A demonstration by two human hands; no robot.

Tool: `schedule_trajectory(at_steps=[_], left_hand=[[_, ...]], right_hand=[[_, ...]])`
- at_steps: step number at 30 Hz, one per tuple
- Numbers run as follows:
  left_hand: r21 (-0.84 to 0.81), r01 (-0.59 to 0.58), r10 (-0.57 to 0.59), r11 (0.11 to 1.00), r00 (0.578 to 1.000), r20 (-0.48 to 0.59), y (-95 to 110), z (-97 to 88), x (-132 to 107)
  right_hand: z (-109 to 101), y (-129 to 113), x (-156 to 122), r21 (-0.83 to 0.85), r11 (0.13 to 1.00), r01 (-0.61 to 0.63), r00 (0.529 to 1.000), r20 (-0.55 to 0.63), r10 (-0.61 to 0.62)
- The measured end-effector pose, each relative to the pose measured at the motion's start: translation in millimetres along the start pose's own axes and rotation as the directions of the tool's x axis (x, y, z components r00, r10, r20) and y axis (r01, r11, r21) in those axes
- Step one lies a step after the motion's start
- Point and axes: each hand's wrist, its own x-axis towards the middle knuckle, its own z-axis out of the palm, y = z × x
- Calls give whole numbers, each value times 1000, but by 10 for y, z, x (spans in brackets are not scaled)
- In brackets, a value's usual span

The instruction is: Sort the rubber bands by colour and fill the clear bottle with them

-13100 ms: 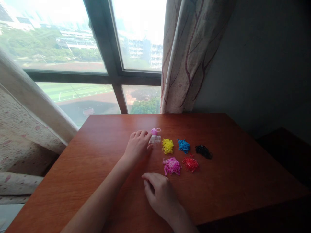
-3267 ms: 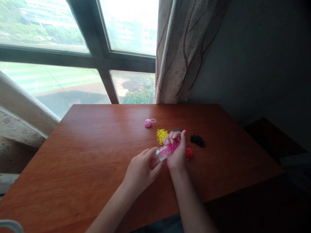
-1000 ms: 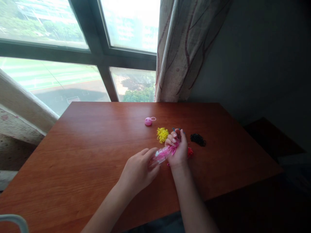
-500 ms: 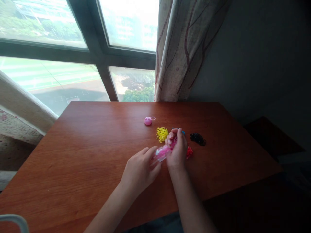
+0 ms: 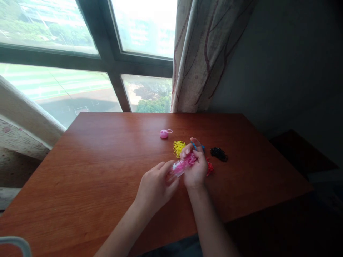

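Window (image 5: 114, 66) with dark framing fills the upper left of the head view; a sports field, trees and pale buildings show through the glass. Patterned right-hand curtain (image 5: 199, 53) hangs at its right edge, beside a shadowed wall (image 5: 281, 71); left-hand curtain (image 5: 24, 117) slants in at the far left. Reddish-brown wooden table (image 5: 93, 167) runs below the window and spans most of the lower half. Left hand (image 5: 155, 184): fingers and thumb narrowed around a clear plastic container (image 5: 177, 169), gripping its lower end. Container tilted, upper end directed at the right palm, pink visible inside; whether its rim touches the skin cannot be told. Right hand (image 5: 197, 171): palm turned up, fingers curled into a cup holding pink plastic loops (image 5: 190, 159), index finger raised. Yellow loop pile (image 5: 179, 149) on the table, just beyond the right fingers. Black loop pile (image 5: 219, 154) to the right, apart from the hand. Red loop pile (image 5: 209, 167) just beside the right hand, partly covered by it. Blue loop pile (image 5: 203, 147) mostly hidden behind the same hand. Pink domed cap (image 5: 163, 134) with a thin loop stands beyond the yellow pile, well apart from the container.
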Motion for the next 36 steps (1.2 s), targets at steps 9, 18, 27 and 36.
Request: schedule_trajectory(at_steps=[9, 18, 27, 36], left_hand=[[-40, -10, 8, 999, 999, -37, -3, 2, -3], [-56, -3, 1, 998, 999, -33, -26, 37, -7], [-41, -18, 15, 999, 998, -55, 1, 9, -18], [-31, -41, 40, 999, 998, -52, -28, 19, -5]], right_hand=[[-30, 19, 21, 12, 1000, 6, 1000, 24, -7], [-7, -19, 3, 76, 997, -18, 1000, 5, 17], [-13, -6, 12, 49, 998, -41, 999, -12, 42], [-35, -11, 22, 32, 998, -47, 988, 146, 42]])
